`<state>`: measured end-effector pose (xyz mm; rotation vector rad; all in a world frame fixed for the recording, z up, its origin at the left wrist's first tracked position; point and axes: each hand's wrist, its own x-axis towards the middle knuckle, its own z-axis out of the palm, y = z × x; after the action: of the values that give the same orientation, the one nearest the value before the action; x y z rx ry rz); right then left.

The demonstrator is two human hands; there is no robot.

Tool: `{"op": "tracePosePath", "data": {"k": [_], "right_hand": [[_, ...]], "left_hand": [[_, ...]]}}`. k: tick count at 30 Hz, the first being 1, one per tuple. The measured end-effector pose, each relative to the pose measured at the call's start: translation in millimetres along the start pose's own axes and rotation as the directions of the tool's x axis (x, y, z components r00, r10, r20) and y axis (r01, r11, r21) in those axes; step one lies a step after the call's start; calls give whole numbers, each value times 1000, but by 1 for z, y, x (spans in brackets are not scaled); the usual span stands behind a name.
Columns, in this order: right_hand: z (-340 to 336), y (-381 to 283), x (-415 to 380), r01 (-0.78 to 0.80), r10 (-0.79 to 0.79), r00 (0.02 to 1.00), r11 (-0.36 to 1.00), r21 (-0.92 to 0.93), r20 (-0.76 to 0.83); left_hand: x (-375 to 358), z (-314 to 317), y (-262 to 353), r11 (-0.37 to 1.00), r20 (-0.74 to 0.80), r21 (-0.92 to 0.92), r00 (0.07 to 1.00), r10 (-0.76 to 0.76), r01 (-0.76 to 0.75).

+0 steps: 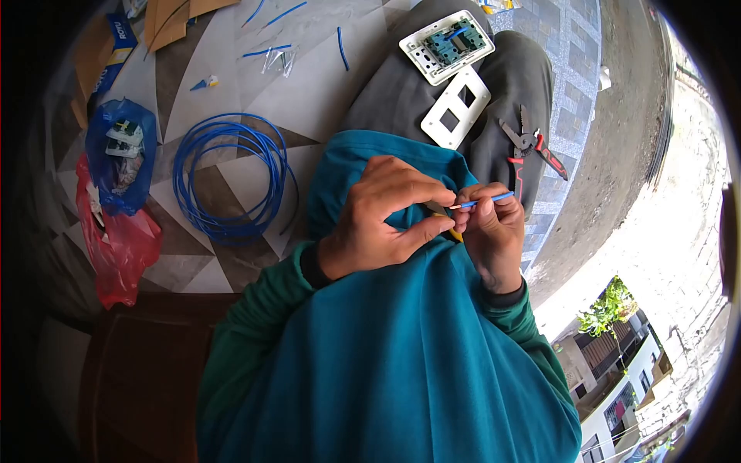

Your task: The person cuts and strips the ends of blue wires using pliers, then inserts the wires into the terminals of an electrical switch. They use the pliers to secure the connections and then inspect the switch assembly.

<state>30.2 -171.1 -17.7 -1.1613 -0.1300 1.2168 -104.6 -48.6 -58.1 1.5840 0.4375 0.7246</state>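
My right hand [492, 228] pinches a short blue electrical wire [502, 197] between thumb and fingers. Its bare copper end points left, toward my left hand [390, 212]. The thumb and index finger of that left hand are apart, close to the bare end, with the other fingers curled. A small yellow thing [458, 236] shows below the fingertips; its kind is not clear. Beyond the hands, on my legs, lie a white socket box with green modules [448, 46], a white cover plate [456, 108] with two square openings, and red-and-black wire strippers [528, 142].
A coil of blue wire [185, 181] lies on the tiled floor at left. Near it are a blue plastic bag [104, 166] with electrical parts, a red bag [127, 255], cut wire pieces [343, 48], a small clear packet [287, 60] and cardboard [166, 23].
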Motion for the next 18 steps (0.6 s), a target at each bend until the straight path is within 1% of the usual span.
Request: {"op": "tracePosePath", "data": {"k": [1, 3, 6, 10, 11, 12, 13, 14, 15, 16, 17, 18], "right_hand": [[0, 0, 0, 0, 0, 1000, 1000, 1, 0], [-2, 0, 1, -78, 77, 997, 994, 81, 14], [-2, 4, 1, -104, 102, 994, 986, 128, 22], [0, 6, 2, -79, 78, 997, 990, 114, 13], [2, 8, 2, 14, -14, 1000, 1000, -9, 6], [2, 8, 2, 107, -107, 994, 985, -132, 9], [3, 6, 3, 108, -108, 994, 985, -132, 8], [4, 2, 5, 130, -134, 991, 951, -282, 6], [3, -1, 6, 147, -159, 987, 893, -425, 6], [0, -2, 8, 147, -160, 987, 894, -424, 5], [-4, -2, 12, 245, -246, 965, 703, -668, 95], [-6, -2, 15, 325, -299, 932, 438, -838, 205]], "left_hand": [[1, 1, 1, 1000, -23, 12, 1000, 4, -4], [3, 3, 0, 1000, -32, 13, 999, 27, -26], [4, 3, -1, 998, -38, 15, 998, 57, -57], [1, 3, -4, 999, -37, 21, 998, 51, -50], [-1, 4, -6, 999, -36, 20, 998, 51, -50], [-3, 4, -7, 1000, -15, -10, 1000, 4, -4], [-4, 4, -9, 998, 6, -38, 999, -41, 42], [-4, 2, -10, 998, 7, -38, 999, -41, 41], [-4, 0, -12, 997, 48, 27, 996, -76, 75], [-3, -2, -14, 990, 86, 94, 990, -113, 105], [-4, -4, -16, 990, 87, 95, 990, -113, 105], [-4, -6, -18, 977, 75, 170, 986, -147, 133]]}}
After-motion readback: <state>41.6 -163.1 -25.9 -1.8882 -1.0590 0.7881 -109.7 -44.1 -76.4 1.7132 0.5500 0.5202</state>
